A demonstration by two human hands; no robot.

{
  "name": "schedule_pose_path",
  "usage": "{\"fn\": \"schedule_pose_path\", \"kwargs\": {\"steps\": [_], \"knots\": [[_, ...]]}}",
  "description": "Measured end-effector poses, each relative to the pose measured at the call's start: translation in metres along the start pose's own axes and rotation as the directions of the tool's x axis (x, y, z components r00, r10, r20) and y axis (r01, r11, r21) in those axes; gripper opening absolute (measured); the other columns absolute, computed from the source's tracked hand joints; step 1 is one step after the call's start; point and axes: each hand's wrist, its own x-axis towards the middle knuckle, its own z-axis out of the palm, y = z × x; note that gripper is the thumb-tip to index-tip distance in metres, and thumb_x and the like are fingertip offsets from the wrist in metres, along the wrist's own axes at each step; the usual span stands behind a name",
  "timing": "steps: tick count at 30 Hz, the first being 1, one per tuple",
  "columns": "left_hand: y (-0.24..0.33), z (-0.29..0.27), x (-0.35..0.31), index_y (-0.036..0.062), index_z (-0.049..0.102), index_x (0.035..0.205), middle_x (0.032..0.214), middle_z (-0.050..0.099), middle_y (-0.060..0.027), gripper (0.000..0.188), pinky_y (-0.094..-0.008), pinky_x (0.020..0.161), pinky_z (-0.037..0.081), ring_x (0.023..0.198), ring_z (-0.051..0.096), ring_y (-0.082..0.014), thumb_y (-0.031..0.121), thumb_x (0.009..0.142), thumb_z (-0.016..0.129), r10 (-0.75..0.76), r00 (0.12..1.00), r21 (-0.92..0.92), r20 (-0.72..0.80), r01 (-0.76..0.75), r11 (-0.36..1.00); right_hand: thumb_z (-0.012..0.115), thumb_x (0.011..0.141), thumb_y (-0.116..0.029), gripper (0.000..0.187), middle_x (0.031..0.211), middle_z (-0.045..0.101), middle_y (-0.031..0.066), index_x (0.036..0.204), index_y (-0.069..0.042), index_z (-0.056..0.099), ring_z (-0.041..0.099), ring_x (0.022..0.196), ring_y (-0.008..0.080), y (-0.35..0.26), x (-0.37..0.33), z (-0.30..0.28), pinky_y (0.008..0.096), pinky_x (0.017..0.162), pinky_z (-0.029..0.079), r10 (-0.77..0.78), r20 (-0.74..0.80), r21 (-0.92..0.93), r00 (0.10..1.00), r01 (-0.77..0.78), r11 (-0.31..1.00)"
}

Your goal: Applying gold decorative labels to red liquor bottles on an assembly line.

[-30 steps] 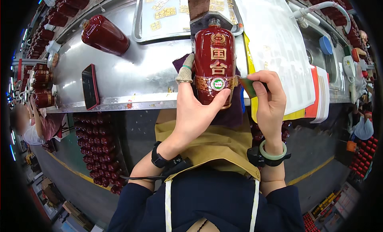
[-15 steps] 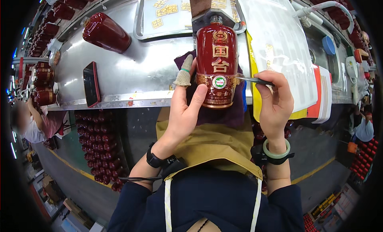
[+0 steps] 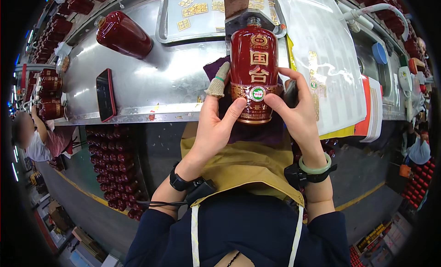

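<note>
Presently, the red bottle rests at 12 o'clock from the wearer, left hand grasping it at 8 o'clock, right hand at 4 o'clock, where even thumb pressure, with the dark tool kept clear, should best avoid scratches.

Glossy, gold-decorated red bottle

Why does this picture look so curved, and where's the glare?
In the head view, a fisheye lens bends straight edges toward the dark rim; in that view, bright glare washes the silver metal table and streaks the translucent white plastic sheet, while the glossy dark-red bottle looks fairly crisp.
</note>
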Motion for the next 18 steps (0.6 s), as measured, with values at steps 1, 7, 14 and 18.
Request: {"fn": "schedule_pose_path", "kwargs": {"steps": [1,7,14,18], "knots": [[0.000,0.000,0.000,-0.0044,0.031,0.161,0.159,0.044,-0.0195,0.067,-0.0383,0.121,0.033,0.147,0.042,-0.0251,0.013,0.105,0.064,0.007,1.000,0.008,0.004,-0.007,1.000,0.085,0.089,-0.022,0.065,0.119,0.065,0.0091,0.140,0.001,0.052,0.062,0.108,0.0142,0.000,-0.001,-0.003,0.0302,0.096,0.050,0.001,0.000,-0.002,1.000,-0.001,1.000],[-0.001,-0.002,-0.003,-0.0054,0.028,0.162,0.162,0.040,-0.0203,0.062,-0.0393,0.123,0.030,0.149,0.039,-0.0259,0.023,0.112,0.050,-0.025,0.999,-0.051,0.024,0.026,0.998,0.065,0.097,0.001,0.033,0.111,0.070,0.0109,0.130,-0.002,0.065,0.068,0.097,0.0243,-0.012,-0.008,-0.005,0.0359,0.092,0.052,-0.482,-0.191,-0.193,0.855,0.448,0.873],[0.001,-0.006,0.000,-0.0010,0.014,0.166,0.169,0.029,-0.0189,0.099,-0.0417,0.129,0.016,0.156,0.028,-0.0288,0.076,0.103,0.014,0.044,0.993,-0.049,0.106,-0.039,0.998,0.076,0.074,-0.011,0.020,0.101,0.074,-0.0010,0.094,-0.013,0.076,0.067,0.095,0.0173,-0.025,-0.031,-0.017,0.0327,0.081,0.052,-0.774,0.488,-0.356,0.403,0.902,0.245],[-0.018,-0.019,-0.003,0.0004,0.036,0.159,0.169,0.026,-0.0260,0.108,-0.0502,0.126,0.017,0.155,0.025,-0.0403,0.085,0.097,0.015,0.310,0.942,0.377,0.128,-0.335,0.863,0.075,0.075,-0.011,0.025,0.106,0.076,-0.0007,0.100,-0.013,0.077,0.068,0.095,0.0169,-0.026,-0.029,-0.018,0.0324,0.077,0.052,-0.810,0.326,-0.491,0.488,0.819,0.296]]}}
